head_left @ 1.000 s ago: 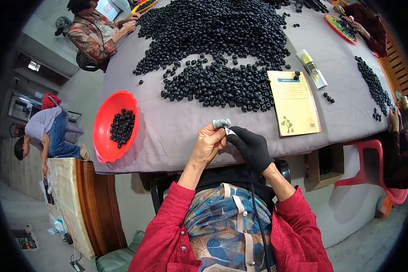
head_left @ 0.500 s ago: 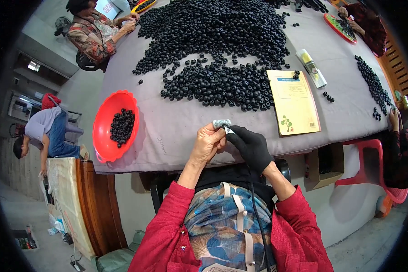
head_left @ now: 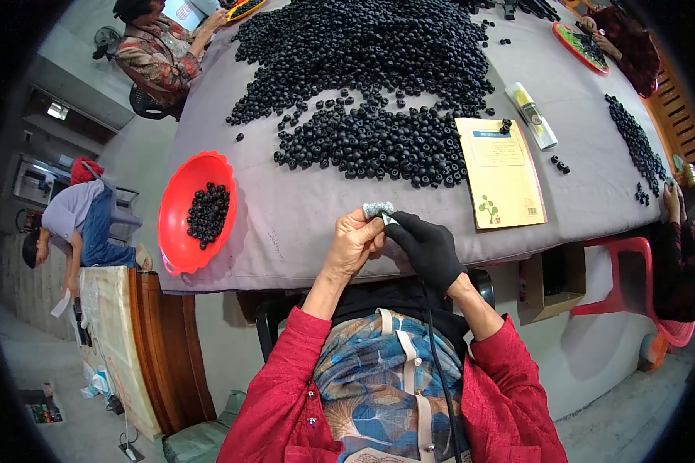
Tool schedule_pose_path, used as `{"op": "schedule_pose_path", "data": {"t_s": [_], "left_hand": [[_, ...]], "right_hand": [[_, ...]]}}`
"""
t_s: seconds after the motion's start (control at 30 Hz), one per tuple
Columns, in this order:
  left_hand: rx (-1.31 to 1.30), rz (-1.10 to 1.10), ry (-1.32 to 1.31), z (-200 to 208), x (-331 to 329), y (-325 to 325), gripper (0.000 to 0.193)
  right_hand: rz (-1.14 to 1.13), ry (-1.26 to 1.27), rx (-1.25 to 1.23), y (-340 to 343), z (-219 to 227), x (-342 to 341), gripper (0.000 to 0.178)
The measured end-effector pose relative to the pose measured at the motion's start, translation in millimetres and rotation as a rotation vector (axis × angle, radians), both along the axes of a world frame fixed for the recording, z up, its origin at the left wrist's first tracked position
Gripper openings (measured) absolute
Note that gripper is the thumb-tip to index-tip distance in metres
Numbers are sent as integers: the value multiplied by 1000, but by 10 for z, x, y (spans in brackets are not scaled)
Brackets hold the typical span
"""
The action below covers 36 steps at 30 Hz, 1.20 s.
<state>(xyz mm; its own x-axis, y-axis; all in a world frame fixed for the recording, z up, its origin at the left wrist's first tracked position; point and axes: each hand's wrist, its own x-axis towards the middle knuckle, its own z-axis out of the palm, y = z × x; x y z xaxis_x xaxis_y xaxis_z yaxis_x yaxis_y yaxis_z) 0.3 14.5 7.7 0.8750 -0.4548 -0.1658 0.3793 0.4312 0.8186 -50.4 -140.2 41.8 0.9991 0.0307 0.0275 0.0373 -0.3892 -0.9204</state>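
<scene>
My left hand [head_left: 354, 241] is bare and closed in a pinch near the table's front edge. A speckled grey-white knitted piece [head_left: 378, 209] sits at its fingertips; whether it is worn or held, I cannot make out. My right hand [head_left: 430, 248], in a black glove, is closed and meets the left fingertips. Between the two hands shows a small pale pointed bit [head_left: 388, 220]; the fingers hide what it belongs to. Beyond them lies a heap of small black round beads with holes [head_left: 371, 143]. A red scalloped bowl [head_left: 174, 231] to the left holds more beads.
On the grey tablecloth [head_left: 316, 270], a yellow booklet [head_left: 506, 181] and a clear tube-like pack [head_left: 531, 116] lie to the right. Other people sit around the table, with a colourful tray [head_left: 580, 48] at far right. A pink stool [head_left: 622, 278] and cardboard box [head_left: 552, 285] stand below.
My hands have stayed almost still. The person at the upper left has raised an arm toward the yellow tray. The bending person at left now has a white strip in hand.
</scene>
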Motion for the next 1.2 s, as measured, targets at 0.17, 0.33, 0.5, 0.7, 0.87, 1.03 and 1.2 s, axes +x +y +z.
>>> {"op": "schedule_pose_path", "data": {"t_s": [0.17, 0.33, 0.5, 0.7, 0.87, 1.03, 1.2], "left_hand": [[59, 1, -15, 38, -10, 6, 11], [70, 3, -32, 38, -8, -1, 12], [70, -8, -46, 56, -16, 4, 12], [57, -11, -73, 29, -21, -10, 14], [-42, 48, -2, -25, -3, -14, 13], [-50, 42, -12, -64, 13, -16, 11], [-64, 19, -10, -71, 16, -15, 11]], "right_hand": [[-9, 64, 7, 5, 20, 2, 27], [-45, -39, 6, 15, -53, 7, 31], [-59, -65, -46, 7, -83, 19, 30], [-30, -19, 35, -35, -96, 38, 29], [29, -72, 125, -42, -107, -2, 28], [7, -73, 125, -31, -106, 0, 27], [8, -92, 124, -35, -135, 9, 28]]}}
